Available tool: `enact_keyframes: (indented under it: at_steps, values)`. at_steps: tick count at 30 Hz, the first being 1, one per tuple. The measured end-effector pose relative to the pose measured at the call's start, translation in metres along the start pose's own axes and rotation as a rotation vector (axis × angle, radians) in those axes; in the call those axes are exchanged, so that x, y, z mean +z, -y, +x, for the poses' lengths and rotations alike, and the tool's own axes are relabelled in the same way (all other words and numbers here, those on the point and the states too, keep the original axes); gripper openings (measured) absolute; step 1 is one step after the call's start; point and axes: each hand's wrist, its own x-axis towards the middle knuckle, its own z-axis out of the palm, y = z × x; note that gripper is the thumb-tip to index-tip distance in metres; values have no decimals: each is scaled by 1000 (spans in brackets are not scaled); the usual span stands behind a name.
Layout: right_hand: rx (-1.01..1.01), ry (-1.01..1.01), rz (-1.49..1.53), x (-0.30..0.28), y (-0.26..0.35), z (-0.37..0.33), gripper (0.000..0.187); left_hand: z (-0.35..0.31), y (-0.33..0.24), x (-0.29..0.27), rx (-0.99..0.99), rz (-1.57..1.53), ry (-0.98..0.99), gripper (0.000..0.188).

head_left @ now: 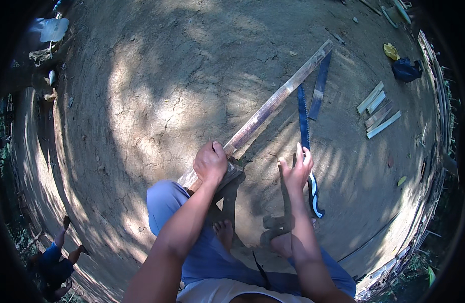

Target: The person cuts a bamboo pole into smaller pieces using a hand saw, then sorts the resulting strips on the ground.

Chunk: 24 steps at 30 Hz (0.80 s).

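Note:
My left hand (210, 162) is closed around the near end of a long wooden or bamboo strip (280, 96). The strip slants away to the far right, its near part over a wooden block (231, 175) beside my bent knee. My right hand (297, 169) has its fingers spread and holds nothing. It hovers by a hand saw (304, 118) with a dark toothed blade and a black and white handle (313, 194); whether a fingertip touches the blade I cannot tell. A shorter dark slat (321, 88) lies by the strip's far end.
Several short pale pieces (376, 108) lie on the dirt ground at the right. Past them are a black bag (407, 69) and a yellow crumpled thing (391, 51). My bare foot (224, 233) is below the block. Another person (55, 262) is at the far lower left.

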Motion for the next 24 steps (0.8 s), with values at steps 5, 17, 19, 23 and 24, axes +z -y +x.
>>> enact_keyframes:
  at_steps: [5, 17, 19, 23, 24]
  values:
    - [103, 251, -277, -23, -98, -28, 76, 5, 7, 1, -40, -59, -12, 43]
    - [303, -178, 503, -132, -156, -58, 37, 11, -2, 0, -172, 38, 75, 47]
    - [102, 122, 361, -148, -101, -45, 32, 11, 0, -2, -193, 43, 78, 46]
    - [-55, 647, 297, -128, 1, -30, 30, 12, -1, -2, -194, 37, 80, 45]
    - [-76, 719, 315, -119, 15, -28, 31, 13, -2, -1, -197, 36, 81, 45]
